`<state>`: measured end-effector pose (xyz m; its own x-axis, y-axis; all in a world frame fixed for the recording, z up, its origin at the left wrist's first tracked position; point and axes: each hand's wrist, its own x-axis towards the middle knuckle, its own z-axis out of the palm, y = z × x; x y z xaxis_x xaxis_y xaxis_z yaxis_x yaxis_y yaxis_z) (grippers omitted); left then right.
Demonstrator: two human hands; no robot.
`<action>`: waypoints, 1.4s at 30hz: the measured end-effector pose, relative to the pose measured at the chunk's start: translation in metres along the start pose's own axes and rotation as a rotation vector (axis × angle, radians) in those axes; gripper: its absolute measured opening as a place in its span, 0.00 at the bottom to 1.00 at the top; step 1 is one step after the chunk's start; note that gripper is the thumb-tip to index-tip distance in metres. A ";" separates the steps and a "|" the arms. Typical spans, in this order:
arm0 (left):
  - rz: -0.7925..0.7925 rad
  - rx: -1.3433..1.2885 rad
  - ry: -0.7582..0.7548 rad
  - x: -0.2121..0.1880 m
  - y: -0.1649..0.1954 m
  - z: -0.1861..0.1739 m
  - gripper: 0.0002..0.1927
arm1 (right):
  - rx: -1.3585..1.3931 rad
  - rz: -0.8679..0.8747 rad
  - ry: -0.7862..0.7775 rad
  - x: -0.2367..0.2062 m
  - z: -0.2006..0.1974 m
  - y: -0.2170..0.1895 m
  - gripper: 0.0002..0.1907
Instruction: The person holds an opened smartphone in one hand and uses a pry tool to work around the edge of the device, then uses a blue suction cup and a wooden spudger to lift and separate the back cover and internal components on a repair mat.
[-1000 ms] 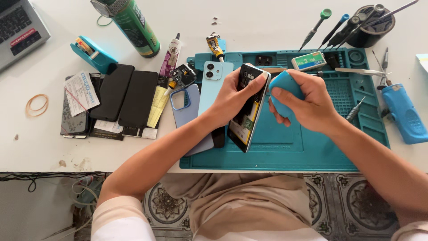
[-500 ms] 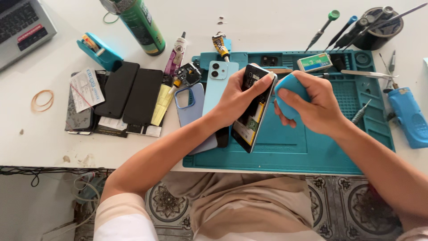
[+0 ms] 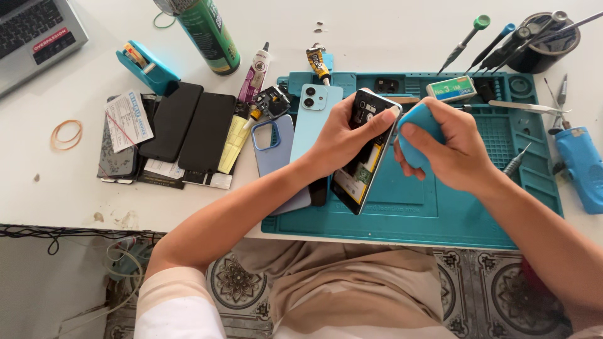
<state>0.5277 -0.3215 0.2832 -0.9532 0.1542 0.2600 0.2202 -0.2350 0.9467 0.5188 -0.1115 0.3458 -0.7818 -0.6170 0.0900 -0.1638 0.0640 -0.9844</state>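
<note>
Handling notes, left to right. On the white worktop [image 3: 377, 37] at far left lies a grey laptop [image 3: 31, 31]; a rubber band [image 3: 66, 134] lies nearer. A white printed card with a red diagonal stripe [image 3: 127, 120] rests on a stack of dark phones [image 3: 188, 129]. Beyond it stand a teal tape dispenser [image 3: 147, 70] and a green cylindrical can [image 3: 207, 34] with a dark label band. Small glue tubes [image 3: 254, 75] lie beside a pale blue phone back [image 3: 314, 119].

Left hand [image 3: 342, 135] is closed around the opened phone [image 3: 364, 150], gripping its long edges and holding it tilted above the teal mat [image 3: 440, 207]. The phone is judged light, stiff and fragile, with exposed internals: hold it by the frame edges only, never by the board. Right hand [image 3: 449, 147] is clenched on a soft blue blower bulb [image 3: 416, 135], just beside the phone's right edge; the bulb is judged light and squeezable.

A small green-and-white box [image 3: 451, 88] sits on the mat's far side. Screwdrivers [image 3: 496, 53] lie at far right.
</note>
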 end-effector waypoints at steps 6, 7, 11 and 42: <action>-0.006 0.011 0.025 0.001 0.000 -0.002 0.19 | -0.028 0.048 -0.061 0.002 0.003 0.000 0.06; 0.005 0.022 0.022 0.001 0.000 -0.002 0.20 | -0.028 0.049 -0.064 0.002 0.002 0.000 0.06; 0.059 0.041 -0.005 0.000 0.000 0.000 0.19 | -0.045 0.053 -0.054 0.001 0.002 0.000 0.06; 0.091 -0.120 0.136 0.000 -0.006 -0.010 0.16 | -0.133 0.045 -0.127 -0.001 0.014 0.003 0.06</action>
<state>0.5243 -0.3294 0.2755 -0.9514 -0.0020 0.3078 0.2883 -0.3558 0.8890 0.5277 -0.1221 0.3410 -0.7092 -0.7048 0.0180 -0.2148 0.1917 -0.9576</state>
